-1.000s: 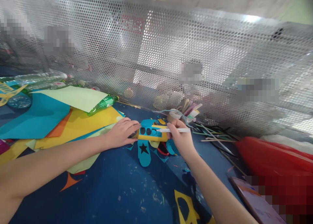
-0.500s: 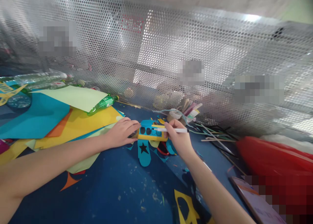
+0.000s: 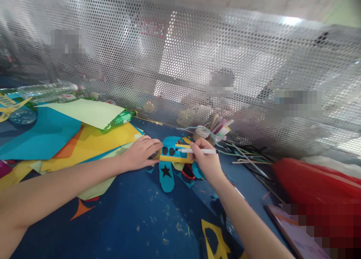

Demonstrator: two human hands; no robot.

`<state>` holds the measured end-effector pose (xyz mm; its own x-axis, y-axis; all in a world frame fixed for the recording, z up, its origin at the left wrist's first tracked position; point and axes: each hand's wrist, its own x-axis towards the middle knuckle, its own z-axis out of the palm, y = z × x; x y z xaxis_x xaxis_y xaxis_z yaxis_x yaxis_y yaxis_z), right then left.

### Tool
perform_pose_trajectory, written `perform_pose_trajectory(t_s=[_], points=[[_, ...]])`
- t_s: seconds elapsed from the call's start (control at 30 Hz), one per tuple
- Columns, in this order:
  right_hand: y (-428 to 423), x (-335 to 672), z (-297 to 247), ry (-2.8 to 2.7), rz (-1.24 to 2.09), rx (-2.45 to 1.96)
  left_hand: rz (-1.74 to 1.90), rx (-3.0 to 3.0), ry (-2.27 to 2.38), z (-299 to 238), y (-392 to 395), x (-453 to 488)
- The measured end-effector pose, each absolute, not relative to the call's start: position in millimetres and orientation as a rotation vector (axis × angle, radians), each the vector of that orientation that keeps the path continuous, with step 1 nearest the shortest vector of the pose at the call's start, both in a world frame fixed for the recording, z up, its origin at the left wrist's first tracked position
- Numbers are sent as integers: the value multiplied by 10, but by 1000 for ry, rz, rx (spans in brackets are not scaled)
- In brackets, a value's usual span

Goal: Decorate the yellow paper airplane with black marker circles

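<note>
Grip of right hand [image 3: 208, 162] pinching white pen [image 3: 199, 151], left hand [image 3: 139, 153] covering paper craft [image 3: 172, 156], its grip unclear

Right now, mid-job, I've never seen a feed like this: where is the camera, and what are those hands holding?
No machine here: one camera on a person's head looks down at their bare hands. The left hand steadies a yellow-and-teal paper craft on the blue table. The fingers of the right hand grip a white pen, tip at that craft. Coloured paper sheets and a green bottle lie to the left, thin sticks to the right, a perforated metal screen behind.
</note>
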<state>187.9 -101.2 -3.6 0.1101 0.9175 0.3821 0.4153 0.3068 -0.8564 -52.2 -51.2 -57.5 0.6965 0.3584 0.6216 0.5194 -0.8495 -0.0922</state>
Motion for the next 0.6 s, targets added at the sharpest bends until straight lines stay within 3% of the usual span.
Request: perform_pose_trajectory(t_s=[0.6], points=[[-1023,1875,-26,-1499,579,-1311,-885,-2641,-686,-562,-521,-524]])
